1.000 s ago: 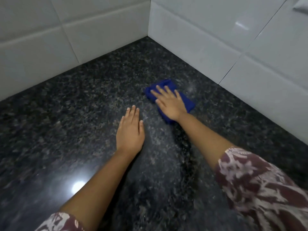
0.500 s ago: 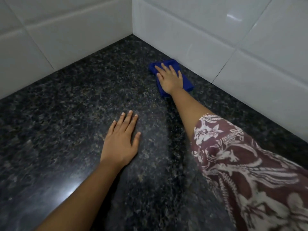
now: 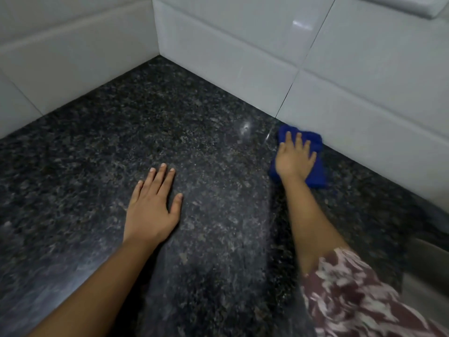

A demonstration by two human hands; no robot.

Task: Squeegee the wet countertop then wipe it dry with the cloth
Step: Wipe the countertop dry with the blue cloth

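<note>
**Right hand flat on the blue cloth at the foot of the wall**

The right hand's fingers (image 3: 298, 140) lie straight and slightly spread, flat on top of the blue cloth (image 3: 317, 172). They press it down and do not curl round it. The right hand (image 3: 295, 161) covers the middle of the cloth. Blue shows past the fingertips, along the hand's right side and in a thin strip at its left. The cloth looks folded into a thick pad, though it is somewhat blurred. It lies on the tabletop (image 3: 116, 147) close against the foot of the white tiled wall (image 3: 243, 59) on the right, and I cannot tell whether its far edge touches the tile. A dark grout seam (image 3: 295, 79) runs down the wall and meets the tabletop just left of the cloth.

The left hand's fingers (image 3: 162, 176) are also straight, the four close together and the thumb held out to the side. The left hand (image 3: 151, 211) rests palm down on bare stone, well apart from the cloth and nearer the person.

The tabletop is dark speckled stone with a dull sheen, and a paler streaked band runs along it between the two forearms. White tiles close off the corner behind and to the left. The right forearm comes out of a maroon and white patterned sleeve (image 3: 352, 297). A white fitting (image 3: 410, 3) juts from the wall at the top right, and a grey surface (image 3: 430, 276) shows past the tabletop's right edge. Both are too cut off to identify.
</note>
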